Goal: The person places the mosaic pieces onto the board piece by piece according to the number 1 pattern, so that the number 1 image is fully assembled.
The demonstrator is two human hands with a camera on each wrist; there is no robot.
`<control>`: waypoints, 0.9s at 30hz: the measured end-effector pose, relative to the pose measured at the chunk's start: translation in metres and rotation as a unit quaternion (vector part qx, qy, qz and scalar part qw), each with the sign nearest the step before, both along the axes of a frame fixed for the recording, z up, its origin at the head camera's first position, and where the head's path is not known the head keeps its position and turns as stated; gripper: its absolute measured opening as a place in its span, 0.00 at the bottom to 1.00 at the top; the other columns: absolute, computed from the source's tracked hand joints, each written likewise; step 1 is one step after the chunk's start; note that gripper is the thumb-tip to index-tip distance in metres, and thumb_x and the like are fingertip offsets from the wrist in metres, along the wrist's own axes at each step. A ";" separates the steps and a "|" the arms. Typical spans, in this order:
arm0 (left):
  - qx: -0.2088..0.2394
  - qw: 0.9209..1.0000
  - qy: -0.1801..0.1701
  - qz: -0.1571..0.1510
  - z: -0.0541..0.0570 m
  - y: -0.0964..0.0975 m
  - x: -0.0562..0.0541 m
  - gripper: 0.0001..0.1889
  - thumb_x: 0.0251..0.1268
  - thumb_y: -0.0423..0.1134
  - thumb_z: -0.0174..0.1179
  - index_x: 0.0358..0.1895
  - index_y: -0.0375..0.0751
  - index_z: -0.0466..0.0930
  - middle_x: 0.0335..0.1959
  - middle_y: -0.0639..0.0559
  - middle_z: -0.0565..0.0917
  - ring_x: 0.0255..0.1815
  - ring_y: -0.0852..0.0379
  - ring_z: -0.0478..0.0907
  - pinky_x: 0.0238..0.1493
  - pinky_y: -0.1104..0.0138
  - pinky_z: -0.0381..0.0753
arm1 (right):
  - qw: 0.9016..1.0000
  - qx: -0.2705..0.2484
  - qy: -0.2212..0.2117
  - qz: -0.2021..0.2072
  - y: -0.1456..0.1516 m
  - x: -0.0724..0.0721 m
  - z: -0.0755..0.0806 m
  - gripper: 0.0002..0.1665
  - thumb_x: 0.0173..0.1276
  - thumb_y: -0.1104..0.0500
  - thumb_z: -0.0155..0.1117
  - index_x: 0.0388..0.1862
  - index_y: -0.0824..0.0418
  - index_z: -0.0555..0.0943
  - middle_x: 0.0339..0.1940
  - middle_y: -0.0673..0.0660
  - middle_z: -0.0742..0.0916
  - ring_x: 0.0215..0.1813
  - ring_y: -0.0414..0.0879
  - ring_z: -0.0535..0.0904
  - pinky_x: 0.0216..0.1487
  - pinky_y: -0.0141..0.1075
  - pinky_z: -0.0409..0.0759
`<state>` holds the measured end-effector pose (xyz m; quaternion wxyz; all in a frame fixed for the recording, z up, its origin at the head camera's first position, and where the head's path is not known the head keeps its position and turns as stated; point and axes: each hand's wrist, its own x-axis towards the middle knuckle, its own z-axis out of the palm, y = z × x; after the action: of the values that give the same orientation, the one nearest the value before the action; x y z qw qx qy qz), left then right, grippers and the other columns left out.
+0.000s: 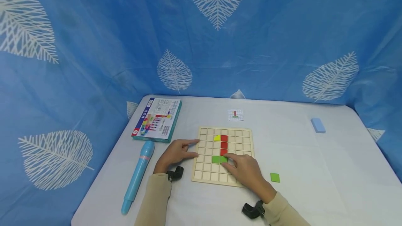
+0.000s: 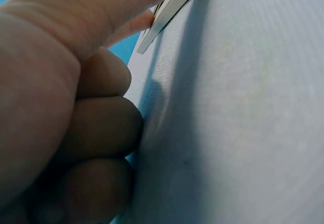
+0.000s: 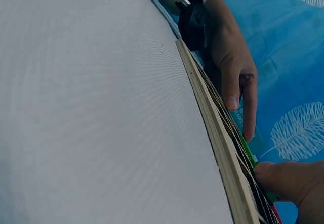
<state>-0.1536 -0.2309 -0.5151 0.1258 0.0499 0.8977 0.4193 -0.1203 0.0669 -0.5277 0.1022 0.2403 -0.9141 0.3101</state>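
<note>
A square wooden grid board (image 1: 201, 175) lies flat on the white-covered table. My right hand (image 1: 246, 171) pinches a green tile (image 1: 223, 159) between thumb and index finger, low in the grid's middle. Another green tile (image 1: 215, 159) sits directly left of it. Above them runs a column of red tiles (image 1: 224, 145), with a yellow piece (image 1: 217, 137) beside the top one. At the board's left edge, my left hand (image 1: 176, 152) touches the rim with extended thumb and index finger; its other fingers (image 2: 104, 128) are curled beneath, holding nothing.
A loose green tile (image 1: 275, 177) lies right of the board. Behind the board is a small pattern card (image 1: 235, 115). A blue block (image 1: 318, 125) lies far right. On the left are a printed box (image 1: 158, 118) and a light-blue tube (image 1: 138, 177). Blue curtains (image 1: 251, 62) surround the table.
</note>
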 end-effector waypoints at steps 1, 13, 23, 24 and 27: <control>0.000 1.000 0.001 0.000 0.000 0.000 0.000 0.32 0.53 0.53 0.78 0.65 0.60 0.83 0.16 0.57 0.62 0.18 0.58 0.59 0.21 0.68 0.57 | 1.000 -0.001 0.001 0.001 0.000 0.000 0.000 0.19 0.60 0.47 0.80 0.47 0.55 0.91 0.08 0.33 0.62 0.17 0.30 0.53 0.19 0.30 0.57; -0.001 1.000 -0.004 0.007 0.001 -0.001 0.000 0.32 0.54 0.53 0.78 0.65 0.61 0.82 0.16 0.57 0.62 0.19 0.58 0.59 0.22 0.67 0.57 | 1.000 0.003 0.010 0.001 0.000 -0.003 -0.001 0.19 0.60 0.46 0.79 0.46 0.52 0.91 0.08 0.33 0.61 0.17 0.29 0.51 0.19 0.30 0.55; -0.001 1.000 -0.006 0.002 -0.002 0.000 -0.001 0.31 0.54 0.53 0.78 0.65 0.62 0.82 0.16 0.57 0.62 0.18 0.58 0.58 0.22 0.67 0.57 | 1.000 -0.006 0.022 -0.003 0.005 0.002 -0.002 0.16 0.60 0.49 0.80 0.45 0.51 0.91 0.09 0.32 0.59 0.17 0.29 0.50 0.19 0.30 0.55; -0.002 1.000 -0.005 0.002 -0.002 0.000 -0.001 0.31 0.54 0.53 0.78 0.65 0.62 0.82 0.15 0.57 0.62 0.18 0.58 0.58 0.22 0.67 0.57 | 1.000 -0.006 0.028 -0.004 0.007 0.003 -0.002 0.15 0.59 0.49 0.80 0.45 0.51 0.91 0.10 0.32 0.59 0.17 0.28 0.50 0.20 0.29 0.56; -0.007 1.000 -0.001 0.001 -0.002 0.001 -0.001 0.31 0.54 0.53 0.78 0.65 0.61 0.82 0.15 0.57 0.62 0.18 0.58 0.58 0.21 0.68 0.57 | 0.999 -0.008 0.046 -0.010 0.014 0.006 -0.002 0.15 0.59 0.50 0.80 0.44 0.50 0.91 0.11 0.32 0.59 0.18 0.28 0.51 0.21 0.29 0.57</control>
<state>-0.1547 -0.2301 -0.5172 0.1268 0.0480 0.9005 0.4131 -0.1146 0.0806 -0.5301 0.1488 0.2439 -0.9084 0.3052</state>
